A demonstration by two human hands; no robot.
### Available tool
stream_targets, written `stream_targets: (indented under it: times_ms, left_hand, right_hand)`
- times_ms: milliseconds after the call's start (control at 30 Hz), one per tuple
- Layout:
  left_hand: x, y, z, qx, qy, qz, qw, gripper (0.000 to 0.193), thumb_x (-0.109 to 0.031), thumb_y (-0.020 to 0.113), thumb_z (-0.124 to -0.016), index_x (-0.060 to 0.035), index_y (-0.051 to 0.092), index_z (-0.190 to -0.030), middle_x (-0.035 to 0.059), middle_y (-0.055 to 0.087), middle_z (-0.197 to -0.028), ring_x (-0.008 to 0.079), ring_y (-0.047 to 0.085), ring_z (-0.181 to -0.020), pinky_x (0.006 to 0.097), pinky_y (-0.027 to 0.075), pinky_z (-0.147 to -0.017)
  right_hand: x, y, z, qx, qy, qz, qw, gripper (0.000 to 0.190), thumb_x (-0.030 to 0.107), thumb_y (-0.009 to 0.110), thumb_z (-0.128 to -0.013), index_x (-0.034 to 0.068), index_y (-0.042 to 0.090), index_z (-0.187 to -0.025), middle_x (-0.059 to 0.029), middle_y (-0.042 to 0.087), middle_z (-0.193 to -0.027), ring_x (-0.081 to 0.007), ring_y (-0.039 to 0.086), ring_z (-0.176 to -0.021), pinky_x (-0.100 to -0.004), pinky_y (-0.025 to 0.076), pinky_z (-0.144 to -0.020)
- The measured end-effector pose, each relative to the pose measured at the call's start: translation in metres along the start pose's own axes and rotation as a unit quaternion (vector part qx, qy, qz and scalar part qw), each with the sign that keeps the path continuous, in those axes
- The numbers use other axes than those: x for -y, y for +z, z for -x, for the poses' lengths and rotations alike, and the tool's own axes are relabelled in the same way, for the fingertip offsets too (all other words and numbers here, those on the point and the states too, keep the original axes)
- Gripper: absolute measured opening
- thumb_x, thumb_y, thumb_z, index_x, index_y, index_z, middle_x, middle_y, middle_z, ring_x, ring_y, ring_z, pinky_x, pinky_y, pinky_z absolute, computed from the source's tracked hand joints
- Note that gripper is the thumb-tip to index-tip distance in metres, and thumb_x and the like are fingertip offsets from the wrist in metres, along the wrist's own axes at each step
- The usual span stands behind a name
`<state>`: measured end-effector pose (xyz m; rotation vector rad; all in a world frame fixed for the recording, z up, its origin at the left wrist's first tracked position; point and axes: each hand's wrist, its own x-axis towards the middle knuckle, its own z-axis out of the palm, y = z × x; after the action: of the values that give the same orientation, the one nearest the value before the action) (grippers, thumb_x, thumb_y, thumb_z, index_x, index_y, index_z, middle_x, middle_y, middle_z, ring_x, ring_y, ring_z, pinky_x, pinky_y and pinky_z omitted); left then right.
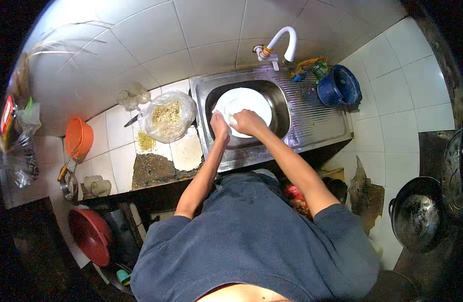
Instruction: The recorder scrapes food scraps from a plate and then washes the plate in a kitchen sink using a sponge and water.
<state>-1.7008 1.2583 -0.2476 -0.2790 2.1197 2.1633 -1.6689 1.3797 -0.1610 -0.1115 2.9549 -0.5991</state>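
A large white plate (250, 99) is in the bowl of the stainless steel sink (282, 126). My left hand (220, 127) grips its lower left rim, fingers curled at the edge. Over the plate's lower part is my right hand (248, 122), closed around a small pale item (232, 120) that is mostly hidden by the fingers; I cannot tell what it is. The two hands are close together but apart. Behind the sink, a white gooseneck faucet (290, 41) comes out of the tiled wall, with no water visible at its spout.
Right of the bowl, the ribbed drainboard (310, 117) holds a blue bucket (339, 86) and crumpled packaging (310, 68). Left on the broken-tiled counter are a plastic bag of noodle-like strands (167, 117), a knife (131, 121), glasses (133, 96) and an orange basin (78, 137). A black wok (418, 215) stands at right.
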Motion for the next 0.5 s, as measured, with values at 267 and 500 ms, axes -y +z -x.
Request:
stream_targets:
  times_ms: [267,500]
  left_hand:
    - [-0.009,0.038,0.032,0.03,-0.029,-0.018,0.999,0.038,-0.026,0.039,-0.098,0.0057,0.06,-0.102,0.0061,0.059,-0.091,0.0127,0.05,-0.082,0.0278,0.042,-0.075]
    - [0.046,0.025,-0.016,-0.006,-0.047,0.065,0.997,0.033,-0.031,0.044,-0.096,-0.0025,0.061,-0.094,0.0018,0.057,-0.081,0.0126,0.053,-0.069,0.0316,0.043,-0.059]
  right_hand:
    - [-0.064,-0.02,-0.014,-0.049,0.054,0.004,0.997,0.038,0.037,0.052,-0.082,0.003,0.069,-0.084,-0.023,0.066,-0.081,-0.0389,0.064,-0.078,-0.0491,0.051,-0.074]
    - [-0.05,-0.011,0.009,0.1,-0.02,-0.021,0.995,0.044,0.042,0.052,-0.081,0.001,0.069,-0.087,-0.0233,0.066,-0.088,-0.0391,0.064,-0.084,-0.048,0.049,-0.08]
